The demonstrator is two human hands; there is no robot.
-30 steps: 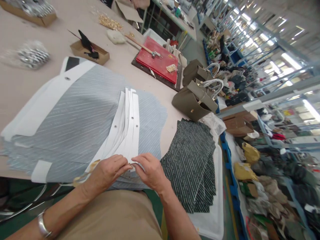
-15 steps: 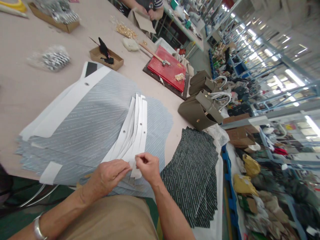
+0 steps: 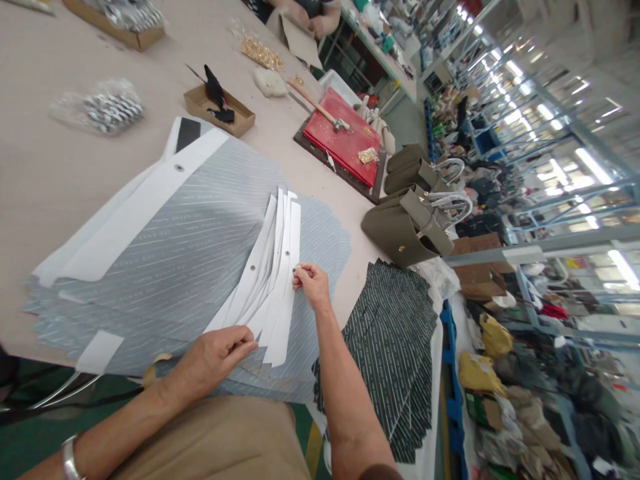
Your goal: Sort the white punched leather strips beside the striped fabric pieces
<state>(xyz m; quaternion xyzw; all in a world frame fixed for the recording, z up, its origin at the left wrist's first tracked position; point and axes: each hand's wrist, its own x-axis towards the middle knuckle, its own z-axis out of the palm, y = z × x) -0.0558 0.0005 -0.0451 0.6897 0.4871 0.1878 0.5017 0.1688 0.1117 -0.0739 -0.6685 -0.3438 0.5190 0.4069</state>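
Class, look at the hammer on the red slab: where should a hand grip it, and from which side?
Grip the hammer by its wooden handle, probably best on the stretch beyond the red slab's edge, coming from above and the picture's left. The metal head lies on the slab; the long, slim handle points upper left, so fingers could likely wrap it there.

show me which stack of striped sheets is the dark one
The stack at the right, near the olive handbags and right of the right hand. Its sheets are blackish with pale lines; the other striped sheets are greyish blue, with white strips.
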